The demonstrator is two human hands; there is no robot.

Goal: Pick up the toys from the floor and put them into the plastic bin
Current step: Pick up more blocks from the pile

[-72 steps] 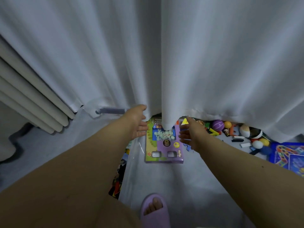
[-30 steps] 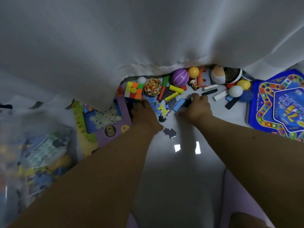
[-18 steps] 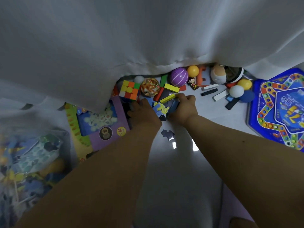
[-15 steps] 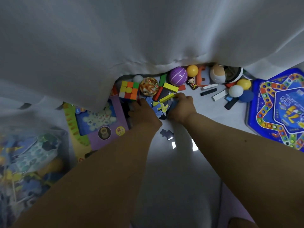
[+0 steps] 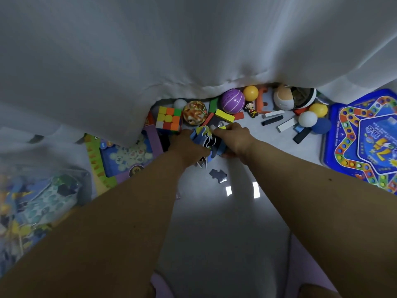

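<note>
1. Pale glossy floor under a hanging white curtain; that is where I am working.
2. My left hand and right hand each have their grip closed on a bunch of flat blue and black foam puzzle pieces, pressed between them.
3. The clear plastic bin, far left, already holds toys.
4. Plenty left, I judge: multicoloured puzzle cube, purple striped ball, blue star-patterned board game.

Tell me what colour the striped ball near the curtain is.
Purple with pale stripes, clearest in the head view.
</note>
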